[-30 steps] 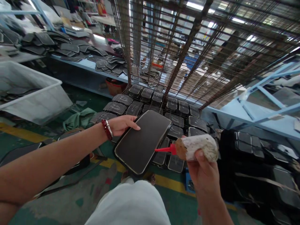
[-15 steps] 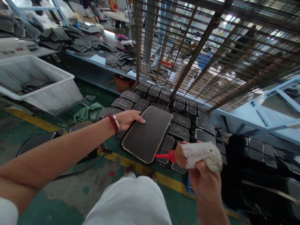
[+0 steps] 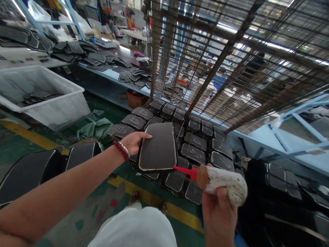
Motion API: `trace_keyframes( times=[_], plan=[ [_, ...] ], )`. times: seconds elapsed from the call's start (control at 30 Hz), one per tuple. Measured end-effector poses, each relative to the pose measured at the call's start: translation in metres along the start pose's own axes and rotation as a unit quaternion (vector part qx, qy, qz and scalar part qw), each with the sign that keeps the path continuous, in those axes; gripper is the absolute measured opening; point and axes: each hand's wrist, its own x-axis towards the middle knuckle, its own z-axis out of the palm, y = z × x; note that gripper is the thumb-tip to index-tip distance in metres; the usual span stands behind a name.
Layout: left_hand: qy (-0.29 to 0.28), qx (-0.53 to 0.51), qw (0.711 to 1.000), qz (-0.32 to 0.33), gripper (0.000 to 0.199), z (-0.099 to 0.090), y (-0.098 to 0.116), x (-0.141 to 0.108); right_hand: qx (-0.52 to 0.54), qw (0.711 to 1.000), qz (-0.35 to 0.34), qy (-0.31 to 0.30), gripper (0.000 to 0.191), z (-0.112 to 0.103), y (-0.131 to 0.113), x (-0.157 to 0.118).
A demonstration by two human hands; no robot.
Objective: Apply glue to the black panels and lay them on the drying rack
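My left hand (image 3: 133, 142) grips the left edge of a dark grey rounded panel (image 3: 158, 147) with a pale line around its border; the thumb lies on top and the other fingers are hidden beneath. Wrapped in my right hand (image 3: 218, 206) is a squeeze bottle (image 3: 226, 181) with a stained white body and a red nozzle (image 3: 185, 171). The nozzle's tip is at the panel's lower right corner; I cannot tell whether it touches. Under and behind the panel, several similar dark panels (image 3: 194, 154) with pale edges lie in rows.
A rusty wire rack (image 3: 205, 79) slants up over the rows. To the left stand a white plastic bin (image 3: 59, 106) with panels inside and a blue shelf (image 3: 110, 73) bearing more panels. Green cloth (image 3: 95, 132) lies on the floor. Dark panels (image 3: 28, 171) sit at lower left. A person (image 3: 131, 24) is far back.
The panel in my left hand has turned and now sits more upright and farther left in view. The bottle has come down slightly, its nozzle still at the panel's lower right corner.
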Motion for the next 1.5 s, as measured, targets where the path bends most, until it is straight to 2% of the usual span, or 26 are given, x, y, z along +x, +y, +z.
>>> trace_keyframes(
  times=[0.1,0.23,0.3,0.37,0.4,0.5,0.57,0.67,0.8,0.93,1.0,1.07,1.17,1.23,1.33,1.5],
  plan=[
    [0.029,-0.069,0.997,0.014,0.026,-0.002,-0.011,0.002,0.025,0.999,0.007,0.039,0.040,0.004,0.016,-0.009],
    [0.062,-0.105,0.991,0.047,0.019,-0.001,-0.025,0.004,0.063,0.989,0.105,0.087,0.030,0.019,0.035,-0.031],
    [0.069,-0.095,0.990,0.083,0.019,0.000,-0.031,0.004,0.093,0.978,0.177,0.066,0.026,0.030,0.034,-0.035],
    [0.052,-0.069,0.990,0.113,0.022,0.001,-0.038,0.002,0.128,0.966,0.221,0.028,0.026,0.039,0.027,-0.028],
    [0.035,-0.052,0.991,0.119,0.023,0.001,-0.042,0.001,0.137,0.967,0.213,0.021,0.026,0.042,0.022,-0.020],
    [-0.027,0.007,0.994,0.102,0.026,0.004,-0.052,-0.008,0.101,0.987,0.122,-0.002,0.032,0.044,0.012,0.014],
    [-0.065,0.041,0.994,0.080,0.029,0.007,-0.057,-0.015,0.053,0.997,0.060,-0.015,0.035,0.042,0.012,0.034],
    [-0.109,0.072,0.990,0.052,0.035,0.011,-0.061,-0.022,0.022,1.000,0.009,-0.016,0.043,0.042,0.019,0.050],
    [-0.115,0.087,0.988,0.046,0.036,0.014,-0.058,-0.019,0.001,1.000,-0.021,-0.021,0.048,0.045,0.027,0.037],
    [-0.103,0.087,0.989,0.055,0.032,0.009,-0.048,-0.012,-0.025,0.992,0.041,-0.121,0.054,0.038,0.025,0.011],
    [-0.103,0.086,0.990,0.052,0.032,0.007,-0.042,-0.011,-0.034,0.985,0.068,-0.156,0.054,0.031,0.020,0.008],
    [-0.104,0.090,0.989,0.045,0.031,0.004,-0.037,-0.011,-0.035,0.990,0.041,-0.130,0.053,0.026,0.014,0.012],
    [-0.113,0.101,0.988,0.029,0.032,0.003,-0.033,-0.012,-0.027,0.996,-0.053,-0.069,0.052,0.028,0.008,0.026],
    [-0.125,0.106,0.986,0.014,0.034,0.004,-0.033,-0.011,-0.021,0.994,-0.085,-0.059,0.051,0.030,0.009,0.031],
    [-0.134,0.114,0.984,0.005,0.034,0.007,-0.036,-0.005,-0.022,0.996,-0.055,-0.074,0.054,0.028,0.017,0.025],
    [-0.118,0.121,0.986,0.004,0.034,0.018,-0.040,0.012,-0.031,0.989,0.072,-0.125,0.055,0.006,0.023,0.018]
  ],
)
